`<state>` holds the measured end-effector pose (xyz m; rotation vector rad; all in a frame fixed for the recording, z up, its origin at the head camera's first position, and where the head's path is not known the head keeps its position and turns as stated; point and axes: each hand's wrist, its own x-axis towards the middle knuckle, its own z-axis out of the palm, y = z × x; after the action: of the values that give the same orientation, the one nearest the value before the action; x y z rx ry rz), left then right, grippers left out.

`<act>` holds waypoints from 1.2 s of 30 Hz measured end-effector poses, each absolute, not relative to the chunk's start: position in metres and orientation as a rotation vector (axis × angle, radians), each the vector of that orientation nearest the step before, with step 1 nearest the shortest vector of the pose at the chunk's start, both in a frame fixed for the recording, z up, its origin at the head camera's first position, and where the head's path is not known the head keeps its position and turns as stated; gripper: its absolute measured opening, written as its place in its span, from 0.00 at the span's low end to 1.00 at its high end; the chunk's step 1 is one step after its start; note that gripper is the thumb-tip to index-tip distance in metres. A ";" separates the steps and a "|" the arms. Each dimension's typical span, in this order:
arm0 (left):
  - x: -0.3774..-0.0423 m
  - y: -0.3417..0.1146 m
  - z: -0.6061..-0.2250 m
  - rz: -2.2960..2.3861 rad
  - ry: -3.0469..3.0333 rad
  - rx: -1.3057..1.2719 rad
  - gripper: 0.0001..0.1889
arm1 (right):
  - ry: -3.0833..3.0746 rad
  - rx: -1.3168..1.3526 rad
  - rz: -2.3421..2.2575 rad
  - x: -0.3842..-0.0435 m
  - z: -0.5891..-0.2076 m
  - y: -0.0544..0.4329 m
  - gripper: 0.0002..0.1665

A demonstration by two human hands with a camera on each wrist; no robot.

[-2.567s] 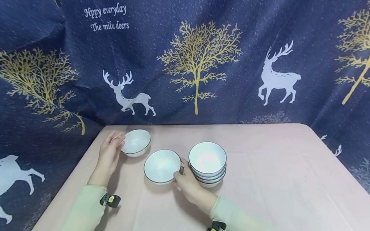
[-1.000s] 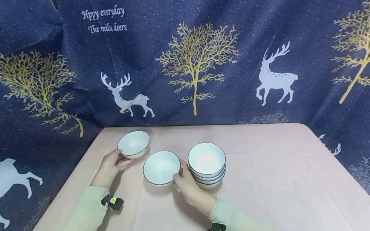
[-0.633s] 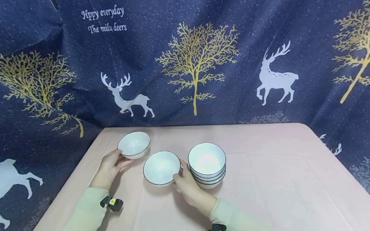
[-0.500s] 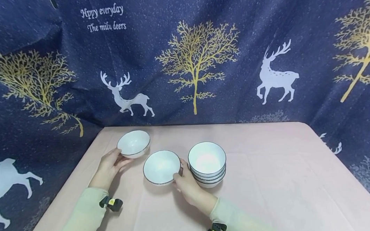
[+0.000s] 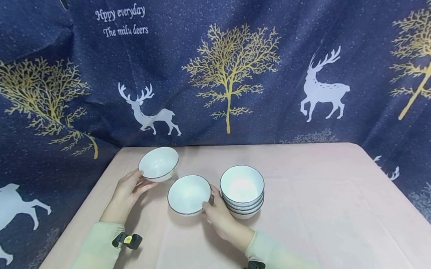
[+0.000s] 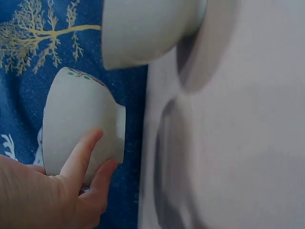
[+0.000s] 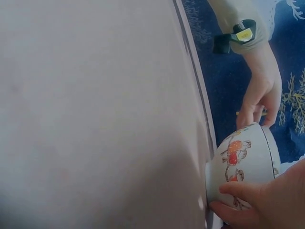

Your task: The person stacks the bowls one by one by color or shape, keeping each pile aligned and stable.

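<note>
A white bowl with a dark rim (image 5: pixel 159 163) is held up off the table at the back left. My left hand (image 5: pixel 124 192) grips its near left side, thumb at the rim; in the left wrist view, fingers (image 6: pixel 78 164) spread under the outer wall. A second white bowl (image 5: pixel 189 194) sits beside it in the middle, tilted slightly. My right hand (image 5: pixel 221 218) pinches its right side, thumb at the rim and fingers below. Orange and red bird figures show on the outside of that bowl (image 7: pixel 248 157) in the right wrist view.
A stack of several matching bowls (image 5: pixel 242 184) stands just right of my right hand. The pink-covered table (image 5: pixel 325 205) meets a dark blue curtain (image 5: pixel 210 89) with deer and gold trees along its back and left edges.
My left hand has gone from beside the left bowl's rim to gripping it from below, then raised it slightly up and right. The right hand and its bowl stay put.
</note>
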<state>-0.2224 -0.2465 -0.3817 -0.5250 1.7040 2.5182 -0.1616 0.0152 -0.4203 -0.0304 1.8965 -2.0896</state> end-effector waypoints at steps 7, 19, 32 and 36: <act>-0.214 -0.240 -0.372 2.534 1.675 -0.413 0.28 | 1.901 -0.031 -2.088 -0.162 -0.422 0.016 0.41; -0.194 -0.230 -0.364 2.476 1.702 -0.256 0.27 | 1.884 -0.048 -2.081 -0.161 -0.419 0.017 0.40; -0.183 -0.217 -0.367 2.367 1.765 -0.241 0.29 | 1.815 -0.021 -2.137 -0.160 -0.420 0.017 0.40; -0.181 -0.216 -0.368 2.338 1.805 -0.211 0.29 | 1.783 -0.028 -2.158 -0.160 -0.420 0.017 0.41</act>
<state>-0.1807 -0.2161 -0.3679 -0.2112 1.8053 2.3379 -0.1596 0.0168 -0.4196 -0.0282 1.7828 -2.1580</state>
